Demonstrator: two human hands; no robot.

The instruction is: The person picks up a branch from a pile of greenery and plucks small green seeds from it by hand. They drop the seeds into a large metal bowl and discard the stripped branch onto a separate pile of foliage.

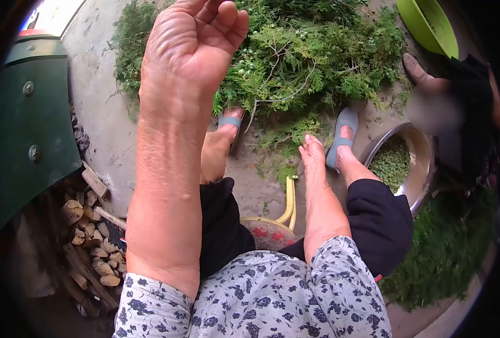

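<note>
My left hand point(205, 42) is raised close to the camera, palm toward me, its fingers curled. The top edge of the view cuts off part of it, so what it may hold is hidden. Lower down, between my knees, my right hand point(313, 151) has its fingers bent together beside a small green sprig point(288, 172) on the ground. Whatever is in those fingers is too small to make out. Beyond both hands spreads a large heap of leafy evergreen branches point(317, 62) with small pale green cones. A bare forked twig point(255, 107) sticks out of its near side.
A metal basin point(428, 155) holding many small green cones point(392, 163) stands by my right leg. Farther back is a lime-green tub point(430, 28), near another person's foot point(416, 67). Firewood point(101, 253) and a dark green panel point(36, 118) are at left. A yellow-framed stool point(290, 200) shows below.
</note>
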